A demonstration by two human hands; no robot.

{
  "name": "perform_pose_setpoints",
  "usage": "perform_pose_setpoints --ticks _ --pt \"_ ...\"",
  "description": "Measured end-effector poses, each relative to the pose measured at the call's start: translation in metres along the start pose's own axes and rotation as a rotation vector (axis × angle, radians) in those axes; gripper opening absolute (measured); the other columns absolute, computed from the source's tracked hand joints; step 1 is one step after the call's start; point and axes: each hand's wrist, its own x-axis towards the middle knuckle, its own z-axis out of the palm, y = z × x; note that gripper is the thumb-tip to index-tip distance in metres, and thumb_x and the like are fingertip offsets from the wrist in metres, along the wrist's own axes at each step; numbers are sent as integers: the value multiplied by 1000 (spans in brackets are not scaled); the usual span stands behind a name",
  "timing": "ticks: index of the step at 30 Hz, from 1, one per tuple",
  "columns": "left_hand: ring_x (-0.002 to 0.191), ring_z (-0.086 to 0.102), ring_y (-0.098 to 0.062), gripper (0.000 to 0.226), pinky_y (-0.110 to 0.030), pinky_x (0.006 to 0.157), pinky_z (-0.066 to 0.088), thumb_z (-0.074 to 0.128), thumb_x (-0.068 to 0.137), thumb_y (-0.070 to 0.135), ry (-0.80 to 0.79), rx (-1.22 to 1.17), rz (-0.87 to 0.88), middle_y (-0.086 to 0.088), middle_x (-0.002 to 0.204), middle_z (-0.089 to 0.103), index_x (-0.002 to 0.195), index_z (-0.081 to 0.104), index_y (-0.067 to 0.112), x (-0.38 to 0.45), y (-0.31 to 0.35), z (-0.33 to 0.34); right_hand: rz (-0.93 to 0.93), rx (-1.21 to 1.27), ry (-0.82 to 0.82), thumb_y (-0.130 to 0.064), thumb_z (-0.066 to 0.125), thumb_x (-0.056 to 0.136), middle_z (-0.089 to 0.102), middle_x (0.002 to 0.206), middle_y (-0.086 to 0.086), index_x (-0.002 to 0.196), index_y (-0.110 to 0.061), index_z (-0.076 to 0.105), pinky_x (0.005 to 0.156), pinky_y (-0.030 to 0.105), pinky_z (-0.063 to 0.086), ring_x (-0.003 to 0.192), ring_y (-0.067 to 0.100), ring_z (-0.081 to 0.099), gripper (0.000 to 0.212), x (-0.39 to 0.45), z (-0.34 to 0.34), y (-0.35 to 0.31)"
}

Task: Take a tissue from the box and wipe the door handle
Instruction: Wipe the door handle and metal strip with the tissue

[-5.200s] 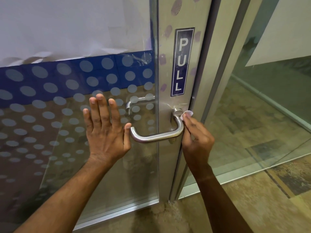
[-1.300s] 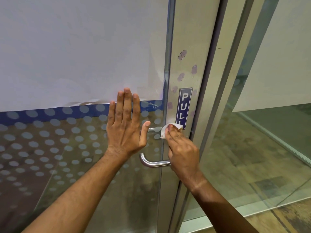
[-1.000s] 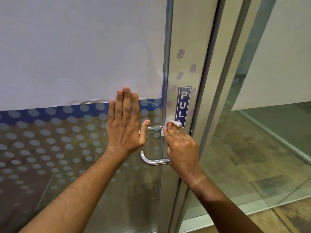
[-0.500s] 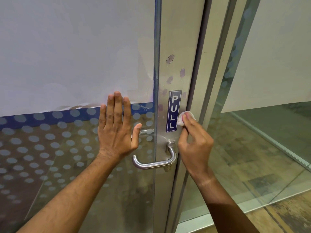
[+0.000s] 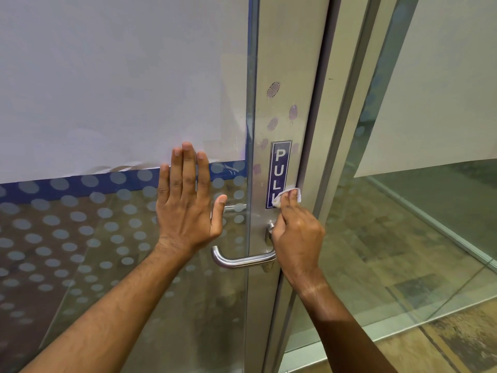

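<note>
Meanwhile, the small crumpled white tissue (image 5: 285, 196) had been carried up off the curved brushed-steel lever door handle (image 5: 243, 259) and was pressed against the aluminium door stile (image 5: 291, 63) just above that handle, over the bottom edge of the blue PULL sign (image 5: 279, 168). A few seconds earlier it had been rubbed on the neck of the handle itself; half a second earlier it had sat a little further to the right of the sign. From this it was judged that the handle had already been wiped and that the strokes had wandered onto the surrounding metal, so the task was probably near its end or had drifted past it.

The tissue was pinched in the fingertips of the right hand (image 5: 297, 238), directly above the handle's pivot. The left hand (image 5: 185, 208) was laid flat, fingers straight, on the dotted frosted glass pane (image 5: 80, 238) to the left of the handle, gripping nothing.

One tissue, one lever on the near side, one sign and two hands were counted; a second lever (image 5: 234, 207) behind the glass was possibly glimpsed, though only faintly. No tissue box was in view.
</note>
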Motion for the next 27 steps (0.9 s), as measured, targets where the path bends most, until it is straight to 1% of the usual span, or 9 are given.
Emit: perform_pose_setpoints --ticks 4,6,10,13,15,18,22,25,27 --pt "151 -23 -24 93 -42 124 -13 44 93 47 -5 -1 -1 -7 160 -32 154 -10 3 1 0 0 45 116 -32 7 70 73 75 97 10 96 -3 77 81 36 59 87 24 72 25 -3 -11 4" --pt "151 -23 -24 92 -41 124 -13 43 93 47 -7 -4 0 -6 161 -32 154 -9 2 0 0 0 124 211 57 9 63 75 76 90 6 91 -6 77 76 35 59 81 21 71 26 -2 -20 5" --pt "151 -23 -24 91 -42 124 -13 43 94 47 -24 5 0 -8 161 -29 154 -8 2 0 -1 -1 212 285 235 7 51 78 73 88 3 91 -8 75 73 20 51 80 15 67 30 8 -32 6" --pt "151 -23 -25 91 -42 124 -13 43 94 47 -28 15 2 -9 162 -27 154 -8 3 0 0 -2 184 285 192 11 51 78 71 93 8 95 -3 75 79 16 49 85 17 66 32 12 -33 5" --pt "151 -23 -25 91 -42 124 -13 42 94 48 -30 16 1 -8 161 -29 155 -9 4 0 0 -1 166 246 128 14 56 82 70 99 10 105 -2 73 84 22 53 91 17 66 33 10 -29 0" --pt "152 -22 -25 92 -42 124 -13 42 94 47 -17 16 6 -9 162 -28 155 -11 5 0 -1 -1 159 256 98 7 59 90 69 105 12 115 -2 69 88 27 56 97 18 67 28 9 -20 -12" --pt "152 -20 -25 92 -42 124 -11 46 93 46 -2 29 1 -18 164 -4 155 -3 -1 0 0 -1 161 243 102 4 56 93 72 107 11 114 -1 70 93 31 54 100 19 68 26 23 -12 -16" --pt "152 -20 -25 90 -42 124 -12 46 93 46 -4 32 -14 -26 160 7 156 5 -2 1 0 -1 218 204 63 1 55 93 71 111 9 117 -2 69 96 26 51 103 18 67 28 14 -6 -16" --pt "152 -20 -25 88 -42 124 -11 47 92 45 -1 28 -10 -25 161 7 155 9 -3 1 0 -2 293 177 30 -2 56 92 71 111 6 118 -5 68 94 12 44 102 16 67 29 0 -5 -18"
